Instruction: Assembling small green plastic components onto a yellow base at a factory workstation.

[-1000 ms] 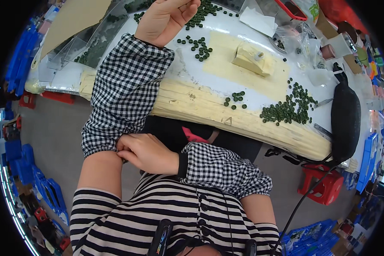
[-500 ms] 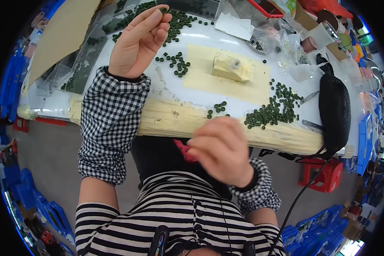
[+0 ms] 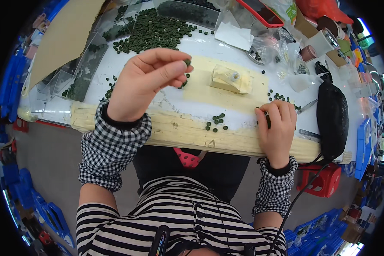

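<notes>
Between the thumb and forefinger of my left hand (image 3: pixel 143 81) is a small dark green ring-shaped bead (image 3: pixel 187 62). This hand is raised over the left part of the table, near the pale paper sheet. My right hand (image 3: pixel 279 128) is lowered at the front right, fingers curled over a pile of green beads (image 3: pixel 279 97). Dark green shows between its thumb and forefinger; what its fingertips grip is hidden. To the left of it lies a small group of beads (image 3: pixel 216 121). A cream-coloured block (image 3: pixel 226 84) with a small pale peg on top stands between the hands.
A large heap of green beads (image 3: pixel 151 32) spreads at the back left, beside clear trays (image 3: pixel 87 64) and cardboard (image 3: pixel 62 36). At the right are tweezers (image 3: pixel 308 106), a black pouch (image 3: pixel 332 115) and plastic bags (image 3: pixel 281 47). A padded edge (image 3: pixel 192 135) runs along the front.
My left hand has come down and nearer with the bead, uncovering the back heap. My right hand has moved right and forward from the table's front edge onto the right-hand pile.
</notes>
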Demonstrator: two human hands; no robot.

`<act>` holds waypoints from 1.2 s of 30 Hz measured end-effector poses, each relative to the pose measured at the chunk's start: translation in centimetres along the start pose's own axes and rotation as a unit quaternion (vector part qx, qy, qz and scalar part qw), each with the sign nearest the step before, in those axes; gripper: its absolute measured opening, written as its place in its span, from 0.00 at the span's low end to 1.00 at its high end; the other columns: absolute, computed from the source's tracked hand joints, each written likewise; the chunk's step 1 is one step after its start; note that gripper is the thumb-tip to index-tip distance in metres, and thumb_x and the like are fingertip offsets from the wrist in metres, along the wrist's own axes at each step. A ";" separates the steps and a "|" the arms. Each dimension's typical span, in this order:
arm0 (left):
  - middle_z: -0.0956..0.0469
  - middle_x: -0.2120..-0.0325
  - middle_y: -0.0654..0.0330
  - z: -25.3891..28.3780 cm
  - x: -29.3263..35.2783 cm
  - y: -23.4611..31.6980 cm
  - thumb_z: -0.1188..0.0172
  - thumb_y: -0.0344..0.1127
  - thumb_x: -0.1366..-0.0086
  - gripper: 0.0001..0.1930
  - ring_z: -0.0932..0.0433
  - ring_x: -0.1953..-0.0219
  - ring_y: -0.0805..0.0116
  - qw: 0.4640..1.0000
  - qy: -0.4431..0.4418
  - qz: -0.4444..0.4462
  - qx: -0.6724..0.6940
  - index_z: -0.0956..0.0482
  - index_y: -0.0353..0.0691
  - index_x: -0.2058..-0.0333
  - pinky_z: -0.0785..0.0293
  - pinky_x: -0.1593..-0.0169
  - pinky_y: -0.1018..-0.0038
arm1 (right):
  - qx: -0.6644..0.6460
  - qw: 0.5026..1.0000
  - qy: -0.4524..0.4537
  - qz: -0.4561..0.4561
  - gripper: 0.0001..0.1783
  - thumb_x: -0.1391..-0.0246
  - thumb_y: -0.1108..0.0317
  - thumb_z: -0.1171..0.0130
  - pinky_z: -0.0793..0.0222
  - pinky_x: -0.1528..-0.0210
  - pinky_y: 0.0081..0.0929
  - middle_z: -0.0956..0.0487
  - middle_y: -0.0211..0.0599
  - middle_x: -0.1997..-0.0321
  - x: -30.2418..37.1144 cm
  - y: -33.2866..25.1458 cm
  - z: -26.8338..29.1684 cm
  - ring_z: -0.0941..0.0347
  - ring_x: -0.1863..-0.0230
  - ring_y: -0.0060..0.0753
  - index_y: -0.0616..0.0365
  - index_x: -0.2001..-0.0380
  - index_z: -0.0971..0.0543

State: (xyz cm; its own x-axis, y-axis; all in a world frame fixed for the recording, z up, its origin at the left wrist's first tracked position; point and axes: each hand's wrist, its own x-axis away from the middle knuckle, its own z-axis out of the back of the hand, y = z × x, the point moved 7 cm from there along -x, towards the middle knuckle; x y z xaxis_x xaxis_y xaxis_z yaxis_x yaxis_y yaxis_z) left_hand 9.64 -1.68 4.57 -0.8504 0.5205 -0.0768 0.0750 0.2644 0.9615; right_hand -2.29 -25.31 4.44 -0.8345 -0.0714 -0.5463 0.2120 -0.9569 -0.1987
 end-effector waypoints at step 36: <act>0.21 0.65 0.56 -3.0 1.8 -4.2 0.39 0.18 0.41 0.10 0.21 0.66 0.72 0.998 0.050 -0.005 0.046 0.18 0.31 0.60 0.24 0.61 0.79 | -0.363 0.932 0.016 0.024 0.21 0.58 0.80 0.34 0.34 0.66 0.27 0.23 0.35 0.70 -3.5 -6.1 -2.4 0.30 0.70 0.35 0.59 0.56 0.17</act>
State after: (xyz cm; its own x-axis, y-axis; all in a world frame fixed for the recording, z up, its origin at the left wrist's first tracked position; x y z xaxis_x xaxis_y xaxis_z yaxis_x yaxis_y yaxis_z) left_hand 6.24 -4.32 1.19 -0.8989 0.4347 -0.0556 0.1094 0.3455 0.9320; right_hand 0.60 -18.55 5.62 -0.8022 -0.0903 -0.5901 0.5462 -0.5102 -0.6644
